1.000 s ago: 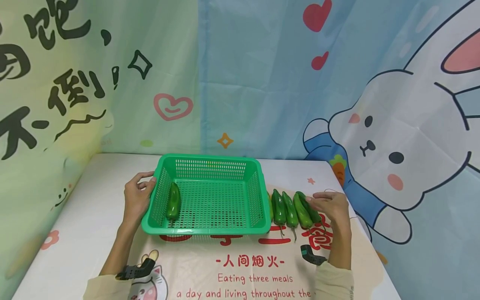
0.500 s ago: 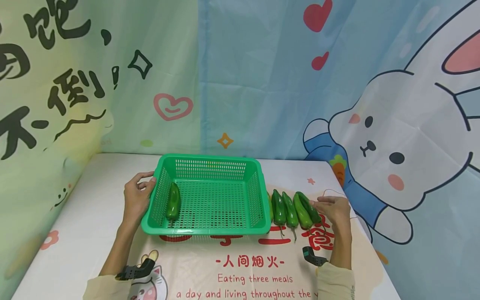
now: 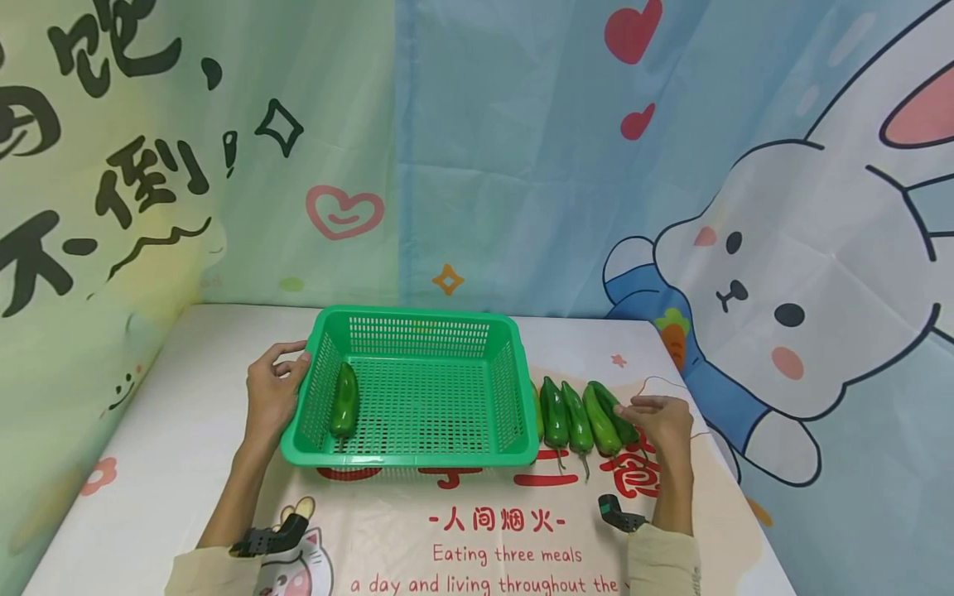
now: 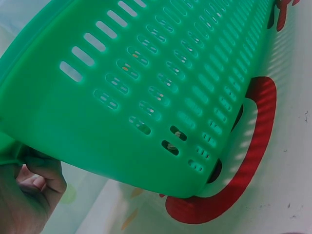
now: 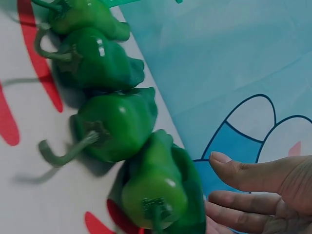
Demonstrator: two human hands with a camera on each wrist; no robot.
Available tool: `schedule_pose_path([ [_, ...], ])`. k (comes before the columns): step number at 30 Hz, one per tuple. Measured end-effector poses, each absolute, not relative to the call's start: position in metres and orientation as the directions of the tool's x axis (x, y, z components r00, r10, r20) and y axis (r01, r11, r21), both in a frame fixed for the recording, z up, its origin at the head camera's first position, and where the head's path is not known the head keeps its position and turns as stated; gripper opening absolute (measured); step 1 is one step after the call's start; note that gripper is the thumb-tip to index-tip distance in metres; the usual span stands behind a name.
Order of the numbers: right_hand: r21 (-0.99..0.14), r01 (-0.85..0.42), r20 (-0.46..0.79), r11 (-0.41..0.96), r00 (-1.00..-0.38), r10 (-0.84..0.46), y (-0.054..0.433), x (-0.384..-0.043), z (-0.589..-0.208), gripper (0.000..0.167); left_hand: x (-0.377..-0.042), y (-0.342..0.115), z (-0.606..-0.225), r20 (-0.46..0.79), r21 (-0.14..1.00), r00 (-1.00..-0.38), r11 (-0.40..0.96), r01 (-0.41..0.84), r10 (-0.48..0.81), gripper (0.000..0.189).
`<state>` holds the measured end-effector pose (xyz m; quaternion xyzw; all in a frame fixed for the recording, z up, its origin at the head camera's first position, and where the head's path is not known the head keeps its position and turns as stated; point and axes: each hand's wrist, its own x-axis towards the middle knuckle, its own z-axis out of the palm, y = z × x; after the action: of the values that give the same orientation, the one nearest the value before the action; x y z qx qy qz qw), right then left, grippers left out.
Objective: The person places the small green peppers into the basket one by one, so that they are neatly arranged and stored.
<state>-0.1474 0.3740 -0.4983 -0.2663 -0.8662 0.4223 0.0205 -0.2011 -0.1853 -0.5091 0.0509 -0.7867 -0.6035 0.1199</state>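
A green plastic basket point(image 3: 410, 459) with slotted walls stands on the table, and one green pepper point(image 3: 344, 401) lies inside near its left wall. My left hand point(image 3: 272, 393) holds the basket's left rim; in the left wrist view, the fingers of that hand point(image 4: 31, 200) curl at the rim's edge. To the basket's right, several green peppers point(image 3: 577, 418) lie in a row. My right hand point(image 3: 663, 422) is beside the rightmost pepper point(image 3: 614, 414), its fingers fairly straight. In the right wrist view the fingertips are right at that dark green pepper point(image 5: 194, 195); whether they touch it is unclear.
A printed cloth point(image 3: 492, 546) with red lettering covers the table. Behind the table hangs a backdrop point(image 3: 484, 190) with a cartoon rabbit and hearts. Part of the pepper row's left end is hidden by the basket.
My right hand drew slightly right, away from over the rightmost pepper, then moved slightly back beside it. The left hand, basket and peppers stayed in place.
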Motion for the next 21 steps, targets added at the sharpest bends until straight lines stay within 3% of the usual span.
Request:
schedule_pose_path([
  [21, -0.719, 0.481, -0.194, 0.501, -0.832, 0.520, 0.366, -0.153, -0.520, 0.047, -0.204, -0.188, -0.514, 0.109, 0.964, -0.969, 0.262, 0.048, -0.223, 0.038],
])
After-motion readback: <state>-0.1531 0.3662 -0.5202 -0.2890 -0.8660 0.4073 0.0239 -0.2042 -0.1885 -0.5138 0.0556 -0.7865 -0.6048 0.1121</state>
